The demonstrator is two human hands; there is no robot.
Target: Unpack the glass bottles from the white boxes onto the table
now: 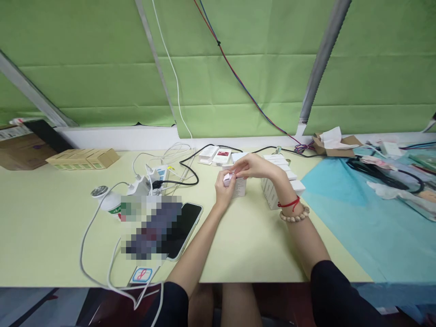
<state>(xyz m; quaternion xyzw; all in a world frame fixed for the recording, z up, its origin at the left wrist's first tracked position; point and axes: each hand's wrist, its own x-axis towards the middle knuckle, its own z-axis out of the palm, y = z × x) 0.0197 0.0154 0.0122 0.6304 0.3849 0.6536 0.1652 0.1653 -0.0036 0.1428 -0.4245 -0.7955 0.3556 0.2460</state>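
Observation:
Above the middle of the table, my left hand wraps its fingers around a small white box. My right hand bends over from the right, its fingertips pinched at the upper end of that same box. My fingers cover much of the box, so whether its flap is folded in cannot be made out. Just behind and beside my hands stands another white box with printed text on its side. Close to my right wrist, several white boxes stand in a block, partly hidden by the forearm.
A phone lies left of my left forearm. Farther left are a power strip with plugs and cables, and a tipped white bottle. Yellowish boxes stand at the back left. Blue sheeting covers the right side, with black cables.

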